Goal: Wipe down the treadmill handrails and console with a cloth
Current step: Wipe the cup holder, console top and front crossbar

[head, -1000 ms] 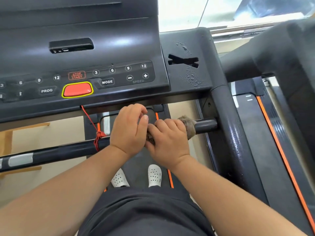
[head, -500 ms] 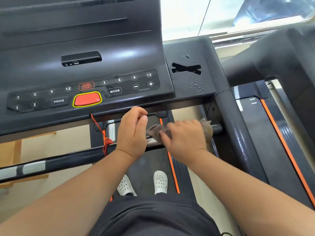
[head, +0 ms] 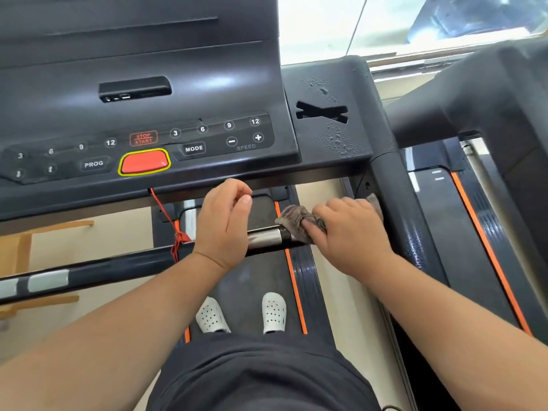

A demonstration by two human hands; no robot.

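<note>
A black crossbar handrail (head: 124,264) runs below the treadmill console (head: 142,93). My right hand (head: 353,235) grips a crumpled brown-grey cloth (head: 293,221) around the bar's right end, close to the black upright post (head: 394,203). A shiny metal sensor section (head: 264,237) of the bar shows between my hands. My left hand (head: 224,223) sits over the bar just left of that section, fingers loosely curled under the console's edge, with nothing visibly held in it.
A red safety cord (head: 166,215) hangs from the console and is knotted on the bar. Water droplets dot the right console panel (head: 332,114). My white shoes (head: 243,314) stand on the belt. Another treadmill (head: 480,108) stands at the right.
My right hand has slid the cloth rightward along the bar toward the upright, uncovering the shiny section. My left hand has stayed at about the same spot on the bar.
</note>
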